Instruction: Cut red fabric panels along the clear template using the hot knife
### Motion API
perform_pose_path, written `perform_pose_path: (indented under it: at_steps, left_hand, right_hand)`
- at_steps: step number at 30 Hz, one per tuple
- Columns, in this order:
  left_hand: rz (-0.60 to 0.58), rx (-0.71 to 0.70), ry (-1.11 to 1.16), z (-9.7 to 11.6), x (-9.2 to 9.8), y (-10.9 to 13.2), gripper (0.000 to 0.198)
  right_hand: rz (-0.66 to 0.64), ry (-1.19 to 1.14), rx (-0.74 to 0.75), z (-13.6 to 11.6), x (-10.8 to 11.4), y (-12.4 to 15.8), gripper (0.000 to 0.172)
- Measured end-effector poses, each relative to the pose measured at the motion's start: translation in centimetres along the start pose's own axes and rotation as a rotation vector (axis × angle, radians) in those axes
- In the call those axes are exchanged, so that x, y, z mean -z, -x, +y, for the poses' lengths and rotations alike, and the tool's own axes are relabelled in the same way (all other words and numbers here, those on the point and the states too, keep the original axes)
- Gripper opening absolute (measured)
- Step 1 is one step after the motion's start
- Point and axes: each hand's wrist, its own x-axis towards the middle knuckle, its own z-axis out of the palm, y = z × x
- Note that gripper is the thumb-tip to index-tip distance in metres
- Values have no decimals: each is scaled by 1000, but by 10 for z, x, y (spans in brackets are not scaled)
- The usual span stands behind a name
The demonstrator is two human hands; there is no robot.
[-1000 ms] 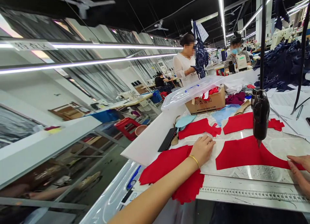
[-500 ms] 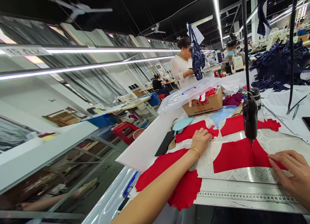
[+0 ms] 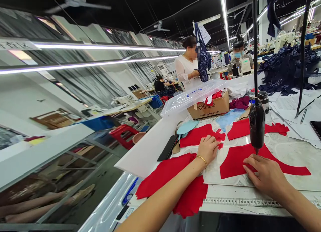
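Observation:
My left hand lies with its fingers over the frayed end of a red fabric piece; it looks open, grasping nothing visible. My right hand rests open on a larger curved red fabric piece, thumb apart from the fingers. Directly above those fingertips hangs a black, drill-like hand tool on a cord, its thin tip close to the fabric. Whether the tip touches the cloth is hidden. Behind it is another red piece. Two more red fabric piles lie under and beside my left forearm.
A measuring tape runs along the table's front edge. Toward the back stand a cardboard box, a clear plastic lid and a dark jar. Papers and a navy fabric heap are right. A person stands beyond.
My right hand has moved left along the curved red piece, from its right end to beneath the hanging tool, uncovering that end. My left hand stays nearly in place.

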Motion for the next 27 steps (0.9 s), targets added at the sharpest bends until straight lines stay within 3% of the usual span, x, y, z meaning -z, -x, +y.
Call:
perform_pose_path:
  at_steps: [3,7,15,21,27]
  left_hand:
    - [-27,-51,-9,-3,2,6,25]
    - [-28,-82,-3,-4,0,6,16]
    - [88,-12,87,2,4,4,13]
    - [153,3,155,24,12,7,13]
    - [186,-28,128,51,16,10,10]
  right_hand:
    - [-61,-12,-11,-2,0,-3,22]
    - [-189,0,-48,-9,3,-16,23]
    - [-455,63,-170,-27,8,-58,21]
    - [-495,136,-231,-30,-15,-81,38]
    - [-492,174,-227,-25,-19,-74,29]
